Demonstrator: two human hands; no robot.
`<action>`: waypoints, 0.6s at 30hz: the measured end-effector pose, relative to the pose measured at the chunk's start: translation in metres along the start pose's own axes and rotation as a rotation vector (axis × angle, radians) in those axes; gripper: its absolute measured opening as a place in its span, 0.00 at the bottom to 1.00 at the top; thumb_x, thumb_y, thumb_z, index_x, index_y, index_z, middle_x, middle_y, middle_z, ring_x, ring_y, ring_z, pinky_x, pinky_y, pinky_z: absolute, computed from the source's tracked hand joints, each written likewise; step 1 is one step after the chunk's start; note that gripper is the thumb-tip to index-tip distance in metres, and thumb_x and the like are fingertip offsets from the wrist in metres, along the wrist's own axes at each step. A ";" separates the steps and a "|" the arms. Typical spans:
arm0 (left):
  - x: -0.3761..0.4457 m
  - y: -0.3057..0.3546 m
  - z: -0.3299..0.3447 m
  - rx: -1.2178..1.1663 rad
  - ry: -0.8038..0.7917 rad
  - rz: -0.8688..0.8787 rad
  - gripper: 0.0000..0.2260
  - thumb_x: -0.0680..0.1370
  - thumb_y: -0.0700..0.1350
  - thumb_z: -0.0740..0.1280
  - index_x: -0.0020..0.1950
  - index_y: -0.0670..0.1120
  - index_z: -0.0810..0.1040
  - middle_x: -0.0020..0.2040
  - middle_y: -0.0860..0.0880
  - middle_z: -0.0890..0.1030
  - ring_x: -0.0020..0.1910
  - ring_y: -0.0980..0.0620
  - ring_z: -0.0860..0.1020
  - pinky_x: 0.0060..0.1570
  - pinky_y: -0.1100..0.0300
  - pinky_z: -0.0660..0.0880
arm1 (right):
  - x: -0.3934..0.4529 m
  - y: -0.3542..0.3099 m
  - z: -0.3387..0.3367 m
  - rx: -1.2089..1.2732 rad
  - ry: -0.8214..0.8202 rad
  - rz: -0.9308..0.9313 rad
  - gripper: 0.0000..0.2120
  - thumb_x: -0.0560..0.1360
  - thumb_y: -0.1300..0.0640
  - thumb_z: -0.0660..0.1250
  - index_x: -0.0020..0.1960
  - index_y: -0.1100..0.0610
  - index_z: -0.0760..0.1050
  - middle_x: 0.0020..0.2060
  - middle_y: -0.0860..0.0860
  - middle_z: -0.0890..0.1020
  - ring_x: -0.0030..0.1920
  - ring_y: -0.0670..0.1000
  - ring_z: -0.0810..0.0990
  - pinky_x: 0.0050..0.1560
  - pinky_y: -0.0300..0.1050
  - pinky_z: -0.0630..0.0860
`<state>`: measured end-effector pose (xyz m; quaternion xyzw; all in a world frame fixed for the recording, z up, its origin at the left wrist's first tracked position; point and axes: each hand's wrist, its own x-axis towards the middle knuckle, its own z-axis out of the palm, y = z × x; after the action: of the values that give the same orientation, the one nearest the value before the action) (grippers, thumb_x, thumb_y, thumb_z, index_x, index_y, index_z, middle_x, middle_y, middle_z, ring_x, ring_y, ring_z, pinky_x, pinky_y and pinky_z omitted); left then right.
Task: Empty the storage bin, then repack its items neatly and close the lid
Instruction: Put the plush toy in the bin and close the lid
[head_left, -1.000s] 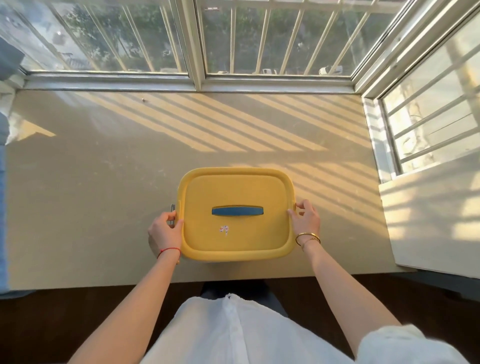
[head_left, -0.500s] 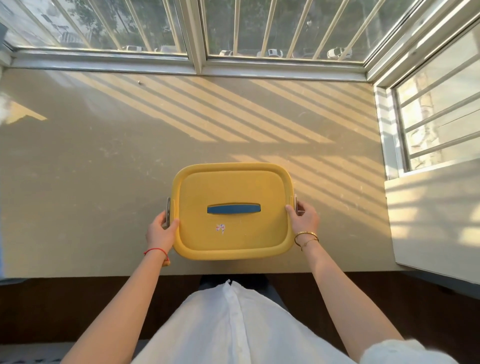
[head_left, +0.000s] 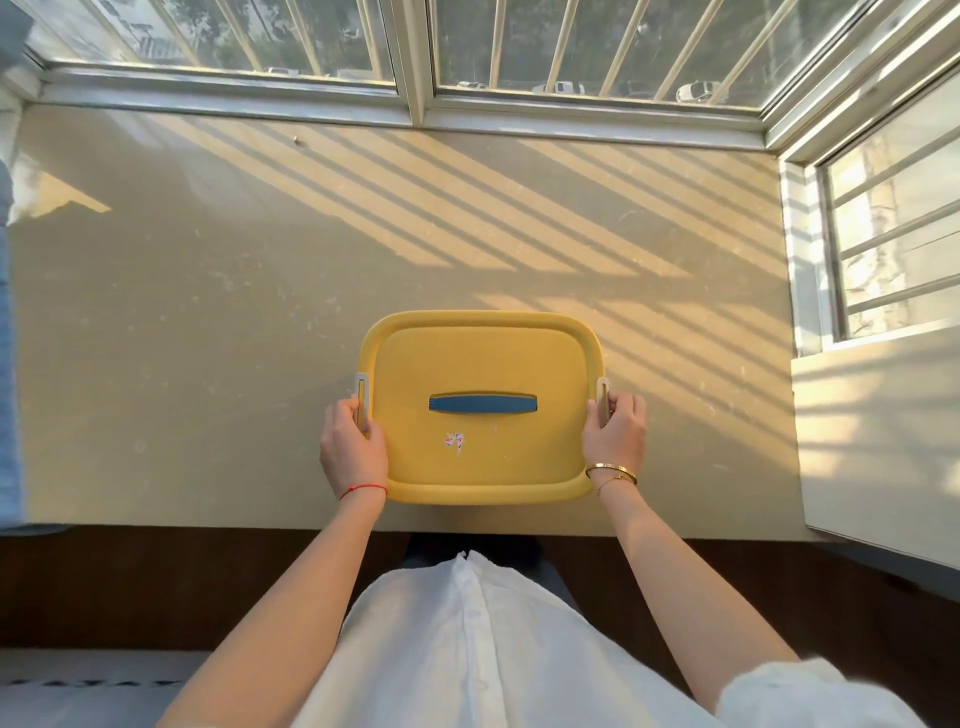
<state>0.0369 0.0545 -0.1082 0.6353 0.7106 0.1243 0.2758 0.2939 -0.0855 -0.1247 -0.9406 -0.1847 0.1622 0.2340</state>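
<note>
A view from above of a beige stone ledge (head_left: 208, 312) beneath barred windows, striped with slanted sunlight. In the lower centre of the frame, close to the ledge's near edge, sits a yellow storage bin (head_left: 480, 496) with its yellow lid (head_left: 483, 364) on. A blue handle (head_left: 482, 404) lies flat across the middle of the lid, and a small sticker (head_left: 455, 442) sits just below it.

Going from left to right: the left hand (head_left: 352, 447) is at the bin's left side, its thumb and fingers curled around the pale latch (head_left: 361, 400) there, which stands up beside the lid's edge. Across the lid, at the bin's right side, the right hand (head_left: 615, 436) grips the matching right latch (head_left: 602, 402) in the same way, with gold bracelets (head_left: 612, 472) on the wrist. The bin lies directly between the two hands, each touching one short side, with the person's white shirt (head_left: 493, 649) at the bottom of the frame.

The task looks to be at its very start. The lid covers the bin, so nothing of the contents can be seen, and no items lie on the ledge. Judging by the grip on both latches, the step in hand is unfastening the lid. Lifting it off, emptying, repacking and closing all appear to remain.
</note>
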 end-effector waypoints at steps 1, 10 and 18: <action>-0.001 0.001 0.000 0.019 -0.001 0.001 0.10 0.76 0.39 0.65 0.57 0.42 0.75 0.51 0.46 0.77 0.45 0.49 0.76 0.43 0.56 0.73 | -0.001 -0.001 0.000 -0.028 0.004 -0.018 0.10 0.77 0.56 0.65 0.52 0.62 0.74 0.49 0.55 0.74 0.44 0.55 0.75 0.42 0.43 0.69; -0.006 -0.003 -0.008 0.050 -0.091 0.074 0.17 0.78 0.40 0.64 0.66 0.42 0.72 0.54 0.45 0.76 0.49 0.48 0.76 0.48 0.55 0.74 | -0.008 -0.003 -0.003 -0.165 -0.029 -0.118 0.16 0.78 0.56 0.65 0.61 0.63 0.73 0.52 0.58 0.75 0.50 0.56 0.76 0.47 0.49 0.75; -0.008 -0.008 -0.016 0.106 -0.261 0.103 0.27 0.78 0.39 0.63 0.76 0.45 0.60 0.60 0.46 0.70 0.47 0.51 0.71 0.50 0.56 0.74 | -0.006 -0.007 -0.009 -0.168 -0.013 -0.146 0.10 0.78 0.59 0.62 0.53 0.64 0.75 0.49 0.58 0.75 0.48 0.58 0.75 0.47 0.51 0.75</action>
<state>0.0222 0.0481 -0.0973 0.6953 0.6407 0.0167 0.3252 0.2897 -0.0855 -0.1122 -0.9399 -0.2671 0.1346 0.1644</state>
